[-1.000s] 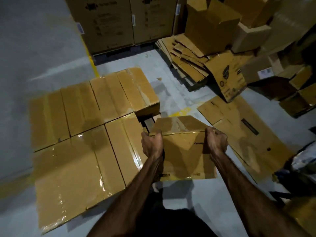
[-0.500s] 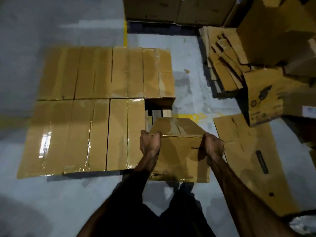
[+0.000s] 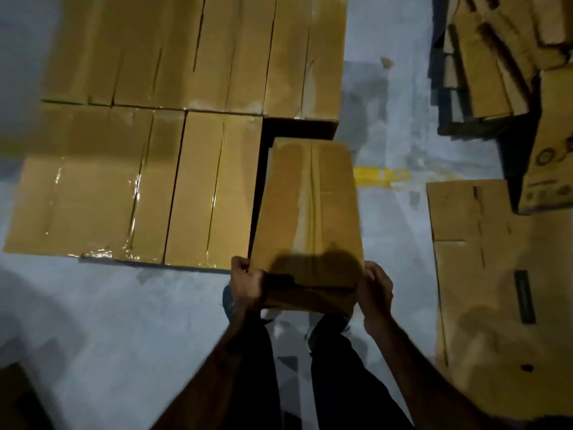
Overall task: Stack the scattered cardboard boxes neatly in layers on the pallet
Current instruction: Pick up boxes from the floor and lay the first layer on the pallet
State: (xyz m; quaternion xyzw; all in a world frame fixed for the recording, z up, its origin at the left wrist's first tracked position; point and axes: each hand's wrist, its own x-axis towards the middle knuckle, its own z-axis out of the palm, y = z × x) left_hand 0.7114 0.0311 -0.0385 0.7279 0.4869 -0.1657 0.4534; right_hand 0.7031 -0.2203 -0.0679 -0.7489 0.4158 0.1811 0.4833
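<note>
Cardboard box point(image 3: 310, 209) looks stiff, tape slick; both hands, left hand point(image 3: 246, 285) and right hand point(image 3: 375, 290), grip its near corners beside stacked boxes point(image 3: 214, 187).

Grey floor point(image 3: 124, 321) under flattened cardboard point(image 3: 496, 290)

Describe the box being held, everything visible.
The held box is a plain brown cardboard carton, long and narrow, its top flaps closed along a centre seam under glossy clear tape. The left hand and right hand grip its near corners. It points away from the person over the dark open corner slot of the layer of taped boxes, beside that layer's right edge. A shadow covers its near end. Whether it rests yet is unclear.
</note>
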